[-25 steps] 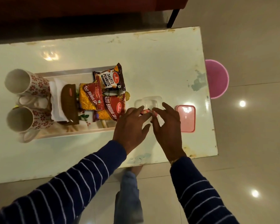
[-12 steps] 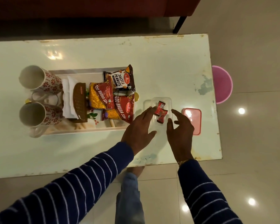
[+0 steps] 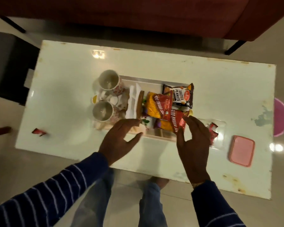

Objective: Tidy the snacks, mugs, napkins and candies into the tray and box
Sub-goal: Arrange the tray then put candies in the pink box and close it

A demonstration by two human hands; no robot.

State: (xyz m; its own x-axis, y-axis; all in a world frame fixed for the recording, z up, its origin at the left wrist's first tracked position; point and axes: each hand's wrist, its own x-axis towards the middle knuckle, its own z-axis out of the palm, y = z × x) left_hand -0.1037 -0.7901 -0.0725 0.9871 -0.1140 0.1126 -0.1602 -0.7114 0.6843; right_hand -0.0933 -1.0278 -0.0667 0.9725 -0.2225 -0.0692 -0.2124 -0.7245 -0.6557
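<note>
Two red-wrapped candies (image 3: pixel 212 131) lie in the clear plastic box (image 3: pixel 220 126), which sits open on the white bench (image 3: pixel 220 89) just right of the tray (image 3: pixel 144 80). The box's pink lid (image 3: pixel 241 150) lies flat on the bench, apart from the box, toward the near right corner. One further red candy (image 3: pixel 38 132) lies alone near the bench's left edge, well apart from the tray.

The tray holds two floral mugs (image 3: pixel 109 82) at its left end, white napkins (image 3: pixel 133 102) in a brown holder (image 3: pixel 140 104) beside them, then two Aloo Bhujia Sev packets (image 3: pixel 157 106) overlapping, and a Salted Peanuts packet (image 3: pixel 179 95) at the far right.

The left hand (image 3: pixel 120 140) hovers over the tray's near edge, grip wide, fingers spread, holding nothing. The right hand (image 3: pixel 193 141) hovers between tray and box, grip likewise wide and empty, fingertips close to the nearer sev packet; contact cannot be confirmed.

Striped navy sleeves (image 3: pixel 56 190) cover both forearms. A pink round object (image 3: pixel 281 118) stands on the floor beyond the bench's right end.
</note>
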